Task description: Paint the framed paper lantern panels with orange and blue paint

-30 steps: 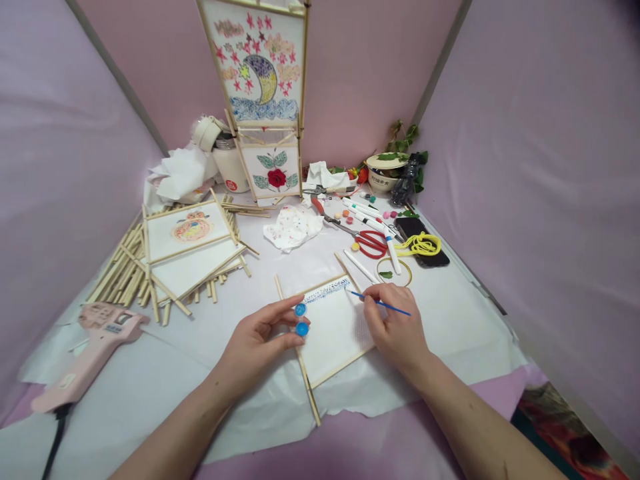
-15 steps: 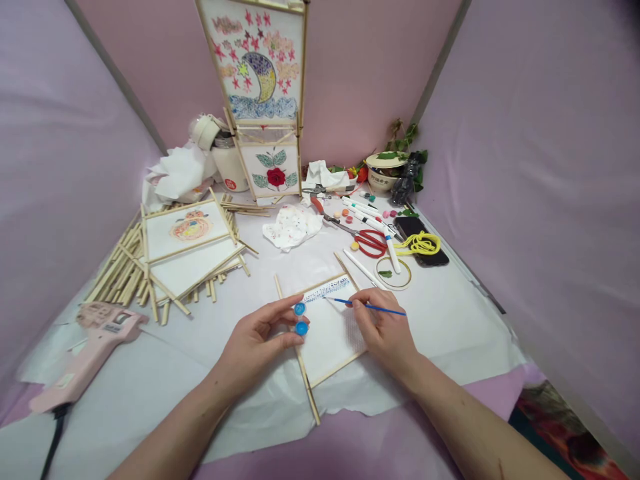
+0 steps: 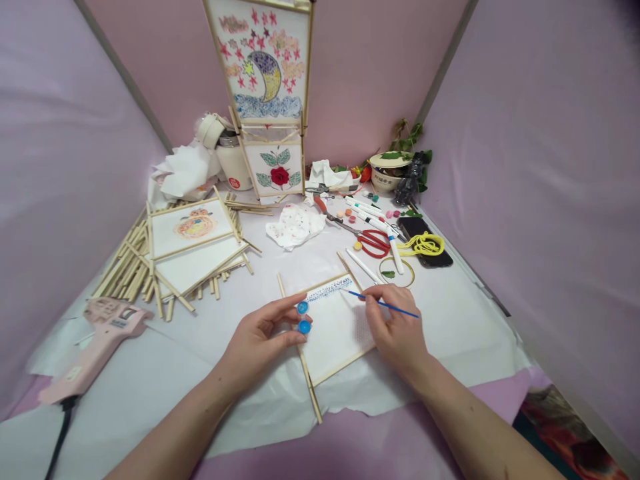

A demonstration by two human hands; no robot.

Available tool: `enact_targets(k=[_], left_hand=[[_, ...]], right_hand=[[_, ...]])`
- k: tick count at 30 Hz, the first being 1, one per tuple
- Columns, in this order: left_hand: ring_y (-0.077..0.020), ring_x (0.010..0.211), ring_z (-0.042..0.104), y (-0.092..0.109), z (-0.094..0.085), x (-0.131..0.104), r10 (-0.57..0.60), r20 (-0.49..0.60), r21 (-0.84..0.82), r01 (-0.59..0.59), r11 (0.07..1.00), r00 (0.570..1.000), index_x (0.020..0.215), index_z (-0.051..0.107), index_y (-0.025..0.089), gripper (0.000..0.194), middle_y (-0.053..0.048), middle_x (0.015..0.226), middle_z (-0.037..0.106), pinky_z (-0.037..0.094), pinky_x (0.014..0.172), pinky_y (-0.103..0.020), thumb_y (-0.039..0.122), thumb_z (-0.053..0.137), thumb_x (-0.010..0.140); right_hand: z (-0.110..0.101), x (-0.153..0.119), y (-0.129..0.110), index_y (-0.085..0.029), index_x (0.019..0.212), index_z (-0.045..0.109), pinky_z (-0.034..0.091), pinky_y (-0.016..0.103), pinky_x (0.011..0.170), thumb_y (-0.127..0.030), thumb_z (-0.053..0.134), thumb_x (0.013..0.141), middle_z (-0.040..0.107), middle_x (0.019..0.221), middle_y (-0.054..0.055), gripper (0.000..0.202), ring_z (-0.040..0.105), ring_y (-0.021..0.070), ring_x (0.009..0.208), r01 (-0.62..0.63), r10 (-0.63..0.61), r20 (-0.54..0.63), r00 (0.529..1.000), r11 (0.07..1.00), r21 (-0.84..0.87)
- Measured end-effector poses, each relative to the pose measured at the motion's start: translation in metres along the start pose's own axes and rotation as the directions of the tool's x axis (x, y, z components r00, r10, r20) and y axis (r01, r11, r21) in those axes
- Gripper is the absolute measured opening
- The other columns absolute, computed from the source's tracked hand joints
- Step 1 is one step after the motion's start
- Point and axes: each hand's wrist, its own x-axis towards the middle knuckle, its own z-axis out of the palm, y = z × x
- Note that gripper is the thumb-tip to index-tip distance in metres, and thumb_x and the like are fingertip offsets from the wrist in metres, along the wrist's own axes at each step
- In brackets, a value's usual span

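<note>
My right hand [image 3: 397, 323] is closed around a thin blue paintbrush [image 3: 395, 308]. The brush tip is at the upper part of a white panel [image 3: 333, 333] in a wooden stick frame, beside a band of dark and light blue dabs [image 3: 330, 289]. Between the thumb and fingers of my left hand [image 3: 265, 337] are two small joined pots of blue paint [image 3: 304, 327], held over the frame's left stick [image 3: 306, 370]. The frame lies flat on the white-covered table, partly hidden under both hands.
Wooden sticks [image 3: 125, 270] and framed pictures [image 3: 193, 227] lie at left, near a pink glue gun [image 3: 97, 347]. Crumpled paper [image 3: 295, 225], red-handled scissors [image 3: 375, 243], markers [image 3: 395, 253], yellow cord [image 3: 425, 244] and a phone [image 3: 440, 257] lie beyond. A painted panel [image 3: 265, 60] stands behind.
My right hand has moved the brush tip to the right along the blue band. My left hand stays at the frame's left side with the paint pots.
</note>
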Motion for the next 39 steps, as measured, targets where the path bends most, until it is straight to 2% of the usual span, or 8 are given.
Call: enact_targets(k=[3, 6, 8, 16, 24, 29, 35, 39], left_hand=[[-0.0195, 0.091, 0.068, 0.000, 0.000, 0.000, 0.006, 0.009, -0.016, -0.006, 1.000, 1.000, 0.116, 0.070, 0.026, 0.050, -0.001, 0.089, 0.073, 0.052, 0.090, -0.033, 0.015, 0.080, 0.068], [-0.0196, 0.090, 0.068, 0.001, 0.001, 0.000, 0.001, 0.013, -0.048, -0.001, 0.999, 1.000, 0.116, 0.071, 0.027, 0.050, -0.001, 0.087, 0.073, 0.052, 0.088, -0.033, 0.015, 0.080, 0.068], [-0.0195, 0.089, 0.068, 0.001, 0.001, 0.000, -0.010, 0.011, -0.064, 0.011, 0.998, 1.000, 0.115, 0.071, 0.026, 0.050, -0.001, 0.087, 0.073, 0.052, 0.086, -0.032, 0.014, 0.080, 0.067], [-0.0187, 0.089, 0.067, -0.001, 0.000, 0.000, -0.001, 0.023, -0.073, 0.003, 0.997, 1.000, 0.116, 0.071, 0.028, 0.051, 0.000, 0.088, 0.074, 0.050, 0.087, -0.032, 0.013, 0.079, 0.068], [-0.0191, 0.089, 0.067, 0.001, 0.001, -0.001, 0.014, 0.035, -0.067, -0.012, 0.998, 0.999, 0.115, 0.071, 0.026, 0.051, -0.001, 0.086, 0.074, 0.050, 0.090, -0.033, 0.012, 0.080, 0.067], [-0.0195, 0.088, 0.068, 0.002, 0.002, -0.001, 0.000, 0.029, -0.072, 0.002, 0.997, 1.000, 0.115, 0.071, 0.025, 0.051, -0.001, 0.087, 0.074, 0.052, 0.087, -0.033, 0.012, 0.080, 0.067], [-0.0211, 0.092, 0.067, 0.003, 0.002, -0.001, 0.016, 0.023, -0.023, -0.015, 1.000, 1.000, 0.115, 0.071, 0.024, 0.049, -0.002, 0.088, 0.074, 0.049, 0.096, -0.038, 0.013, 0.080, 0.067], [-0.0222, 0.091, 0.068, 0.004, 0.003, -0.001, -0.010, 0.019, -0.019, 0.011, 1.000, 1.000, 0.116, 0.071, 0.024, 0.050, -0.002, 0.088, 0.073, 0.052, 0.091, -0.038, 0.014, 0.079, 0.067]], right_hand=[[-0.005, -0.002, -0.004, -0.021, 0.092, 0.061, 0.042, 0.038, 0.078, -0.013, 0.050, 0.089, 0.067, 0.084, 0.003, 0.014, 0.060, 0.0188, 0.081, 0.048, -0.039, -0.053, 0.998, 0.984, 0.174], [-0.006, -0.006, -0.010, -0.021, 0.099, 0.061, 0.045, 0.039, 0.079, -0.010, 0.050, 0.087, 0.069, 0.091, 0.004, 0.020, 0.062, 0.0195, 0.086, 0.143, -0.149, -0.016, 0.989, 0.905, 0.400], [-0.005, -0.007, -0.013, -0.022, 0.101, 0.061, 0.045, 0.040, 0.079, -0.007, 0.050, 0.085, 0.070, 0.093, 0.004, 0.024, 0.063, 0.0194, 0.085, 0.176, -0.201, 0.006, 0.979, 0.872, 0.457], [0.000, -0.007, -0.017, -0.022, 0.102, 0.059, 0.043, 0.039, 0.079, -0.005, 0.051, 0.084, 0.071, 0.094, 0.004, 0.026, 0.063, 0.0187, 0.086, 0.205, -0.251, 0.054, 0.967, 0.882, 0.425], [0.002, -0.008, -0.018, -0.022, 0.100, 0.059, 0.044, 0.039, 0.080, -0.007, 0.049, 0.085, 0.070, 0.092, 0.004, 0.023, 0.062, 0.0180, 0.086, 0.171, -0.246, 0.109, 0.963, 0.873, 0.457], [0.000, -0.008, -0.015, -0.022, 0.099, 0.059, 0.044, 0.040, 0.079, -0.009, 0.048, 0.086, 0.070, 0.090, 0.004, 0.021, 0.063, 0.0186, 0.084, 0.160, -0.210, 0.065, 0.976, 0.881, 0.445], [-0.001, -0.007, -0.020, -0.022, 0.098, 0.060, 0.045, 0.039, 0.078, -0.011, 0.048, 0.087, 0.071, 0.089, 0.004, 0.020, 0.063, 0.0191, 0.083, 0.151, -0.216, 0.105, 0.971, 0.888, 0.435], [-0.004, -0.006, -0.016, -0.022, 0.095, 0.061, 0.046, 0.040, 0.076, -0.013, 0.047, 0.087, 0.070, 0.085, 0.004, 0.019, 0.063, 0.0199, 0.080, 0.142, -0.144, -0.026, 0.989, 0.904, 0.404]])
